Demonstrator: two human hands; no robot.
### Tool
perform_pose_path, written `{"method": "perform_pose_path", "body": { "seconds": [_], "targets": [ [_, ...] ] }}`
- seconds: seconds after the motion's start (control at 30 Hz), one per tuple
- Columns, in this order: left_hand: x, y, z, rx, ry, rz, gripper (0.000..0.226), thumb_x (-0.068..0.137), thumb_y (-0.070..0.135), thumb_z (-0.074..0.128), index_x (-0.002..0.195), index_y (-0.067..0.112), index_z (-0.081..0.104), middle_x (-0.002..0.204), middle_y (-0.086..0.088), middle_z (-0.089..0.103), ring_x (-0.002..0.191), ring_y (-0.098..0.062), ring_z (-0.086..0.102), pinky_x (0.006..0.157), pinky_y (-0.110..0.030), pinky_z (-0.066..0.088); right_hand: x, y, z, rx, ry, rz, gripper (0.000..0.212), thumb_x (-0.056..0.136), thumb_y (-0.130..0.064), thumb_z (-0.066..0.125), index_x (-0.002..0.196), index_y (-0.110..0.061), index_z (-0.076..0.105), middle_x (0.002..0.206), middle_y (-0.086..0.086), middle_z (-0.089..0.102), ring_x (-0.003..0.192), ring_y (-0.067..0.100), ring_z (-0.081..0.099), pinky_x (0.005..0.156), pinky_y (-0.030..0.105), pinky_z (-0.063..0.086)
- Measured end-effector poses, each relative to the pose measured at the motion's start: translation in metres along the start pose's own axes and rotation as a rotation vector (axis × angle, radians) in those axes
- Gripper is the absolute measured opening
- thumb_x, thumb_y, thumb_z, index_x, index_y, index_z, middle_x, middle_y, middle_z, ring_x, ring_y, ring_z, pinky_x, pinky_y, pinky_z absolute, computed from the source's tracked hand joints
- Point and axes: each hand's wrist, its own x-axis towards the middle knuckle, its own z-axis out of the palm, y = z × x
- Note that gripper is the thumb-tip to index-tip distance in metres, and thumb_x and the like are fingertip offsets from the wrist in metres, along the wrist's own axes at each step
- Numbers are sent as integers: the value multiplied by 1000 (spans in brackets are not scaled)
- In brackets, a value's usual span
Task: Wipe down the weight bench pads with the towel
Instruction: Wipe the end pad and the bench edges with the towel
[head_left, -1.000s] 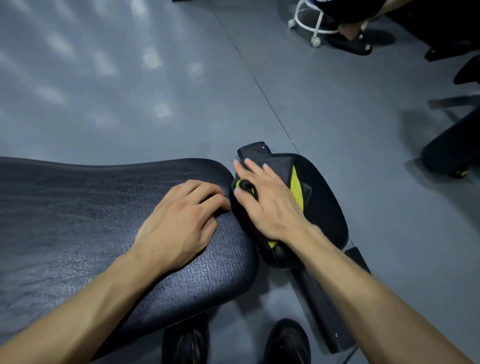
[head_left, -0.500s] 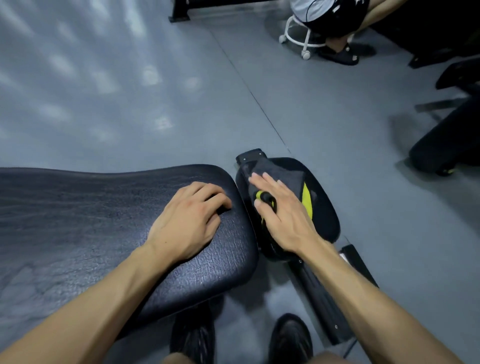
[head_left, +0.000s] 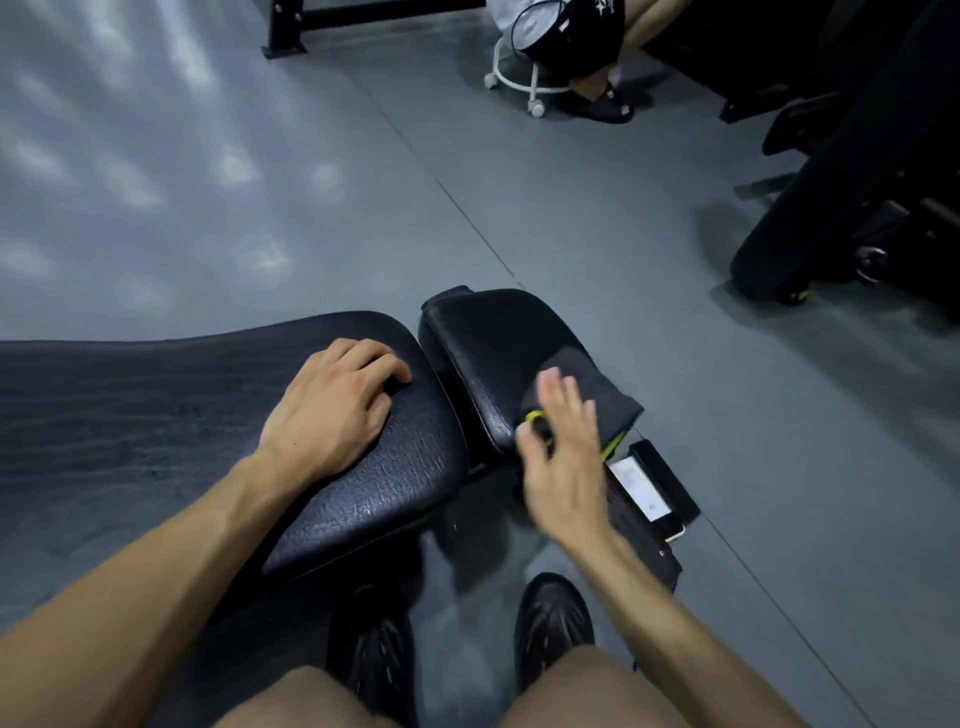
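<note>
Towel (head_left: 597, 400) lies on the seat pad (head_left: 498, 343) under the flat, blurred right hand (head_left: 563, 457); left hand (head_left: 332, 410), fingers loosely curled, rests on the back pad (head_left: 156, 415).

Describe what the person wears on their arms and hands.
Nothing is worn: the left hand and right hand are bare, with no gloves, rings, watch or bands visible. Both forearms are uncovered up to the frame edge; no sleeves show.
</note>
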Motion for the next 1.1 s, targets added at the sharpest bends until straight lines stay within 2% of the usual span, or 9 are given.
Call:
{"method": "perform_pose_path", "body": {
  "seconds": [0.07, 0.2, 0.3, 0.43, 0.63, 0.77, 0.9, 1.0, 1.1],
  "targets": [
    [0, 0, 0, -2, 4, 3, 37, 86, 27, 38, 113, 29, 64, 121, 9, 60, 114, -21, 51, 97, -39, 43, -19, 1, 9, -156, -102, -207, 66, 102, -40, 37, 161, -12, 23, 170, 0, 19, 158, 14, 6, 128, 37, 0],
    [0, 0, 1, -3, 11, 11, 37, 86, 26, 37, 112, 28, 63, 121, 9, 60, 114, -22, 50, 96, -40, 44, -1, 14, -1, -258, -167, -358, 65, 102, -41, 37, 160, -14, 27, 168, -2, 24, 157, 12, 12, 128, 41, 10],
    [1, -1, 2, -7, 16, 15, 36, 86, 25, 37, 112, 29, 62, 120, 11, 59, 114, -21, 50, 97, -39, 43, 47, 5, 0, -238, -191, -220, 63, 102, -47, 31, 157, -17, 38, 165, -4, 32, 155, 8, 18, 128, 37, 11],
    [2, 0, 2, -4, 17, 22, 36, 86, 24, 38, 112, 28, 62, 120, 11, 59, 113, -21, 51, 97, -37, 42, 91, -14, 19, -305, -255, -114, 62, 105, -44, 29, 160, -14, 30, 168, 0, 24, 157, 13, 12, 128, 31, 0],
    [2, 0, 1, -17, 7, 13, 37, 86, 25, 37, 113, 29, 62, 121, 12, 58, 116, -20, 50, 97, -36, 40, 10, -1, 8, -372, -258, -525, 70, 99, -41, 44, 161, -12, 26, 170, 2, 19, 158, 15, 10, 128, 40, 12],
    [2, 0, 2, -25, 15, 8, 38, 86, 25, 36, 113, 29, 62, 122, 12, 58, 116, -19, 50, 98, -35, 40, 16, 13, 4, -186, -146, -407, 61, 103, -38, 41, 159, -16, 33, 167, -4, 28, 156, 9, 17, 126, 44, 21],
    [2, -1, 2, -31, 22, 11, 37, 85, 23, 38, 112, 29, 63, 121, 12, 59, 115, -20, 50, 97, -37, 41, 23, -2, 22, -118, -26, -184, 62, 102, -43, 34, 156, -13, 38, 164, -1, 35, 154, 9, 22, 127, 38, 15],
    [2, 0, 2, -28, 25, 11, 36, 85, 23, 39, 111, 28, 63, 120, 11, 59, 114, -21, 50, 95, -37, 41, 6, 2, 22, -148, -64, -331, 60, 102, -36, 41, 155, -10, 39, 164, 2, 35, 155, 13, 23, 127, 41, 17],
    [1, 0, 1, -27, 24, 4, 36, 85, 22, 39, 111, 28, 63, 121, 11, 60, 114, -21, 50, 96, -37, 42, -14, 6, 5, 31, -176, -355, 55, 100, -32, 43, 152, -12, 45, 161, -4, 40, 153, 9, 25, 127, 38, 17]
  ]
}}
